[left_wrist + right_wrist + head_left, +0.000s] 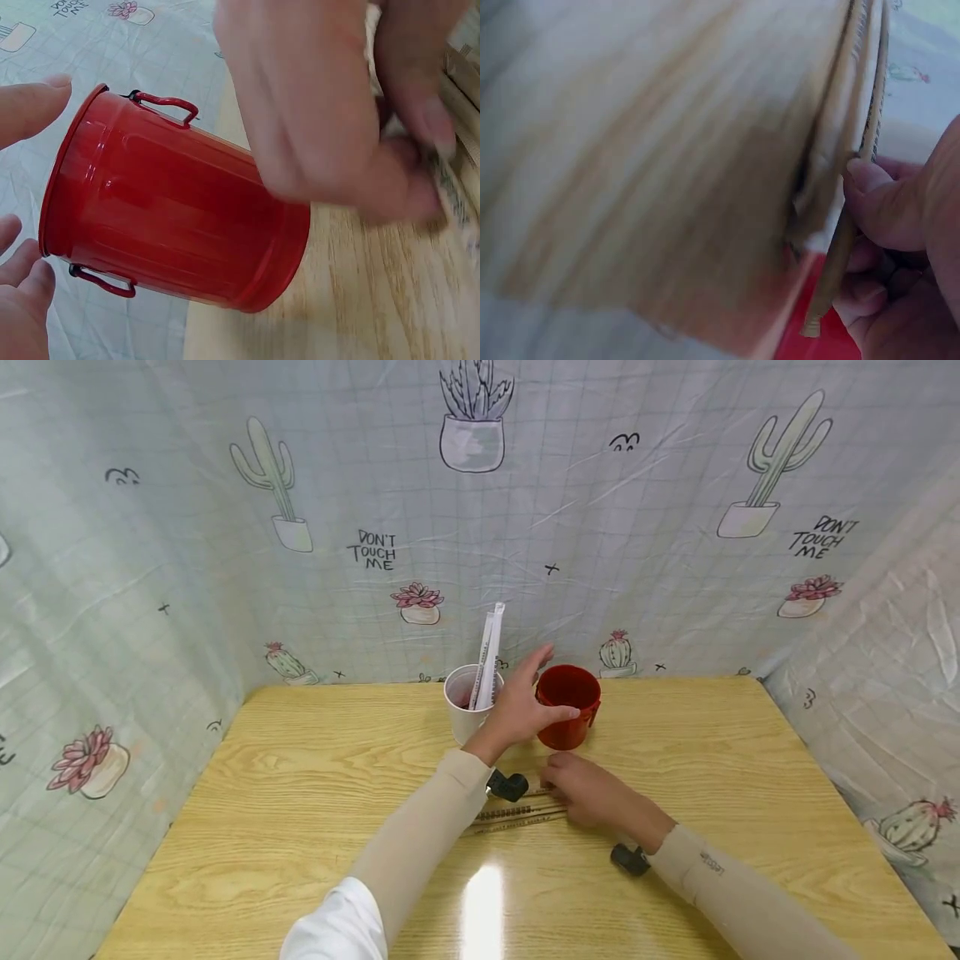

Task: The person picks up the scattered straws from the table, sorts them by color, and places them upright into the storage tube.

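A small red bucket (558, 737) with wire side handles stands upright near the back of the table. Beside its rim is my left hand (522, 702), thumb and fingers spread around the opening; whether the fingertips touch the metal I cannot tell. In front of the bucket, my right hand (592, 789) pinches a thin brown paper-wrapped straw (832, 262) between thumb and fingers, close to its end. More brown wrapped straws (517, 814) with dark print lie on the table next to that hand. The left forearm partly hides them in the head view.
Left of the bucket stands a white cup (459, 714) holding several white paper-wrapped straws (491, 652). The wooden table (337, 735) ends at a fabric backdrop (555, 510) with cactus drawings, which also hangs along both sides.
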A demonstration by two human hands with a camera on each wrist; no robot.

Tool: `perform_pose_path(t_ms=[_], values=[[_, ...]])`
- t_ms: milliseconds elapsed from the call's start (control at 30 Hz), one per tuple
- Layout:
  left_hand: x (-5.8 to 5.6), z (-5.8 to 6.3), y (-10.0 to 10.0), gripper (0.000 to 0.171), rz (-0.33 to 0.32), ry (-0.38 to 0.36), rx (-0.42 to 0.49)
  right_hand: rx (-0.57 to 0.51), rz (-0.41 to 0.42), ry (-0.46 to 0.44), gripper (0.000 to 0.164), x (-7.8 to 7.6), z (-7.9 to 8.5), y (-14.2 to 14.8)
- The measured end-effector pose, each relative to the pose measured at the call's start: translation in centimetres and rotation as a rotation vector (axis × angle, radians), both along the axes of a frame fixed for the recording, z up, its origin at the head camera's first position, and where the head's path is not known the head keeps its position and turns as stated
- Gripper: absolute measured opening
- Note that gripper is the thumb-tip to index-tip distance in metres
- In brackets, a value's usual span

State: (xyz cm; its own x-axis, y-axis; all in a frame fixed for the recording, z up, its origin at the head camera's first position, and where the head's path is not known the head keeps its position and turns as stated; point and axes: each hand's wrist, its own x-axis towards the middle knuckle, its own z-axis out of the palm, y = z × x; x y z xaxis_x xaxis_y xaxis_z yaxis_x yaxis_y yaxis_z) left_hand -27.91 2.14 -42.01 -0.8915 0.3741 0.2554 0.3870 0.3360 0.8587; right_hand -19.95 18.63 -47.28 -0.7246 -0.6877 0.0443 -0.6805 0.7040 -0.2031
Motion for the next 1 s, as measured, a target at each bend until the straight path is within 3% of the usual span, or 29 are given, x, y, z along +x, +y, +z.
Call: perform_pose_path(t_ms=[167, 400, 767, 1000], values=[[-0.3, 0.4, 0.0, 0.1, -0.007, -0.012, 0.012, 0.018, 0.025, 0.062, 0.025, 0.2, 0.9, 1.8], [-0.8, 0.6, 0.0, 0.101, -0.036, -0.021, -0.039, -0.038, 0.008, 0.092, 0.025, 0.4, 2.2, 5.3], [-1.0, 0.5, 0.1, 0.105, -0.066, -0.058, -0.03, -0.171, -0.035, 0.269, 0.036, 0.6, 4.3, 10.1], [-1.1, 0.3, 0.3, 0.104, -0.067, -0.065, 0.0, -0.342, -0.054, 0.311, 0.034, 0.1, 5.0, 10.3]])
